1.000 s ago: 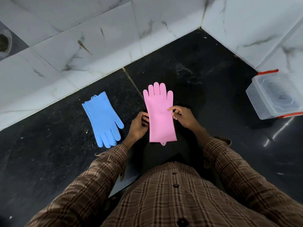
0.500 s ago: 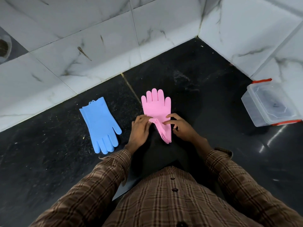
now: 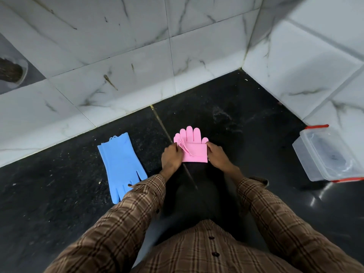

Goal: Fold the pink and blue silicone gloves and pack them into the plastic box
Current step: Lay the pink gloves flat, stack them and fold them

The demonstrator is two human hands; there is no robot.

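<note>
The pink glove [image 3: 194,149] lies on the black floor in front of me, its cuff half folded over the palm so only the fingers stick out beyond the fold. My left hand [image 3: 171,158] holds its left edge and my right hand [image 3: 217,157] holds its right edge, both pressing the fold down. The blue glove [image 3: 122,166] lies flat to the left, fingers pointing toward me, its fingertips partly hidden by my left sleeve. The clear plastic box [image 3: 328,153] with red clips stands open at the right, against the wall.
White marble wall tiles [image 3: 137,71] meet the black floor just beyond the gloves and form a corner at the upper right. A round drain opening [image 3: 11,72] shows at the far left. My checked shirt fills the bottom of the view.
The pink glove lay flat a second ago. Both hands lifted its cuff end and folded it forward over the palm, and now press it flat. The blue glove and box stayed put.
</note>
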